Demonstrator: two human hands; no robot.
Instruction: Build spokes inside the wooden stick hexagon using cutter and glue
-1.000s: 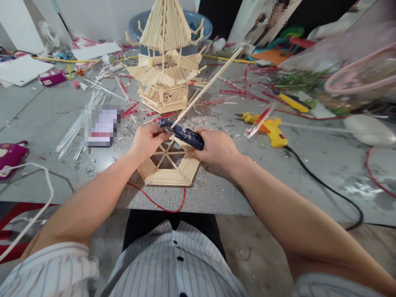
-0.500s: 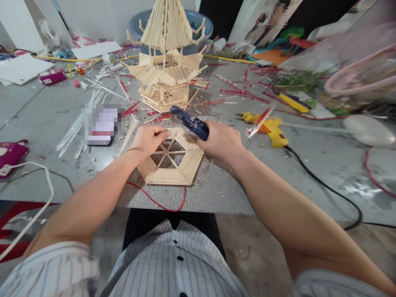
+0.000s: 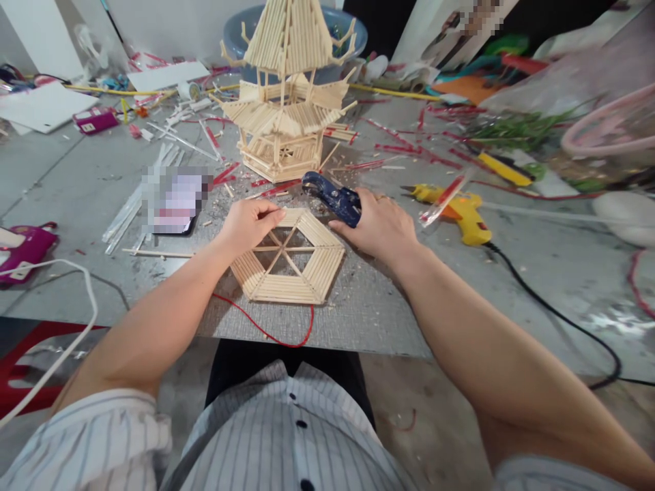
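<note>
A flat hexagonal frame (image 3: 291, 289) of pale wooden sticks, with spokes meeting in the middle, lies on the grey table before me. My left hand (image 3: 250, 228) is closed at its far left edge, thumb and forefinger pinched on the rim; any small piece between the fingertips is hidden. My right hand (image 3: 383, 225) grips a dark blue hand cutter (image 3: 332, 198), its curved head pointing left above the table, just beyond the frame. A loose wooden stick (image 3: 158, 254) lies left of the frame, beside my left forearm.
Behind stands a wooden-stick pagoda (image 3: 286, 112) before a blue basin (image 3: 233, 34). A yellow glue gun (image 3: 465, 215) with a black cord lies right. Leftward are a phone (image 3: 179, 204), clear glue sticks (image 3: 138, 194) and a purple box (image 3: 31, 249). Red cord (image 3: 256, 326) lies near the front edge.
The loose stick, earlier a tilted blur beside my left hand, now lies flat on the table to the left. The whole view has shifted slightly; both hands keep nearly the same places.
</note>
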